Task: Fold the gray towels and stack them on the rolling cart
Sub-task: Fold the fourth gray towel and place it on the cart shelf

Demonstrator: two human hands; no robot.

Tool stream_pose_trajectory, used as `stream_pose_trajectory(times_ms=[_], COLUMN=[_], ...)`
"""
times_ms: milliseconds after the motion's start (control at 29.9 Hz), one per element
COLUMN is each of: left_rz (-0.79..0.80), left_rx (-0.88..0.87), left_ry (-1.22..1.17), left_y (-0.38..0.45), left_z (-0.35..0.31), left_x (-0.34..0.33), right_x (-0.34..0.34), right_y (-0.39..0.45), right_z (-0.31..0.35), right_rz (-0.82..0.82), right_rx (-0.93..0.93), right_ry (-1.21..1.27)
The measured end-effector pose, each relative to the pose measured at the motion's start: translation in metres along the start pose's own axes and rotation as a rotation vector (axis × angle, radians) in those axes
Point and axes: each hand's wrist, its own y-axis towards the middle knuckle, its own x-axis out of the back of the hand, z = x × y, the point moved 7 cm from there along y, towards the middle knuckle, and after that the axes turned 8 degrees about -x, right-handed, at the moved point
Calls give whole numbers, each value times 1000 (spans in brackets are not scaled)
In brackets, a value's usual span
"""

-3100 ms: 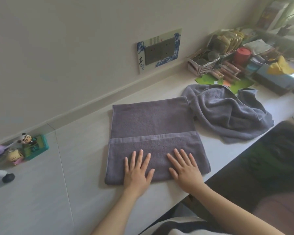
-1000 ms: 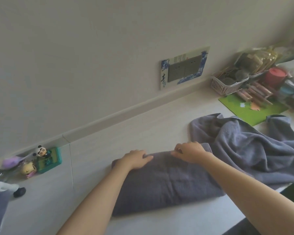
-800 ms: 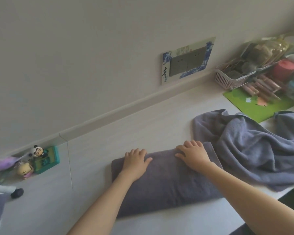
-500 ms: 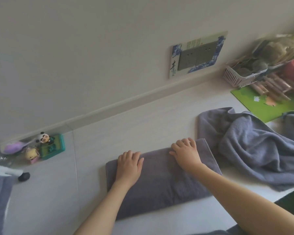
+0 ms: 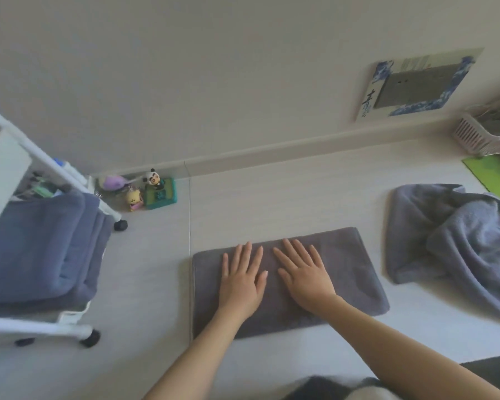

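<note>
A folded gray towel (image 5: 352, 272) lies flat as a long rectangle on the pale table in front of me. My left hand (image 5: 243, 281) and my right hand (image 5: 303, 275) rest side by side on its middle, palms down, fingers straight and spread. To the right lies a crumpled, unfolded gray towel (image 5: 456, 241). At the left stands the white rolling cart (image 5: 70, 327), with a stack of folded gray towels (image 5: 38, 249) on its lower shelf.
Small toy figures and a green box (image 5: 147, 192) sit against the wall beside the cart. A framed picture (image 5: 416, 85) leans on the wall. A pink basket (image 5: 479, 137) and a green mat (image 5: 491, 174) are at the far right.
The towel was folded over into a narrower rectangle. Both hands slid from its far edge to its middle and flattened. The view swung left, bringing the cart into sight.
</note>
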Motion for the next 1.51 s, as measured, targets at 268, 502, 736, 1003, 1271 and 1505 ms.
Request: stream_pose_trajectory(times_ms=[268, 502, 736, 1003, 1271, 1505], left_rz=[32, -70, -143, -32, -80, -151], left_rx=[349, 628, 915, 831, 551, 401], left_ry=[-44, -359, -835, -1446, -1327, -955], left_y=[-49, -65, -80, -69, -39, -3], left_z=[58, 66, 85, 72, 17, -39], left_x=[-8, 12, 11, 34, 105, 135], right_x=[1, 13, 12, -1, -2, 32], right_y=[-23, -28, -55, -53, -52, -62], right_z=[-75, -42, 29, 32, 33, -20], right_rz=[-52, -133, -45, -22, 22, -159], right_rx=[-379, -338, -338, -398, -384, -523], right_ry=[-33, 338, 1265, 1355, 1320, 1426])
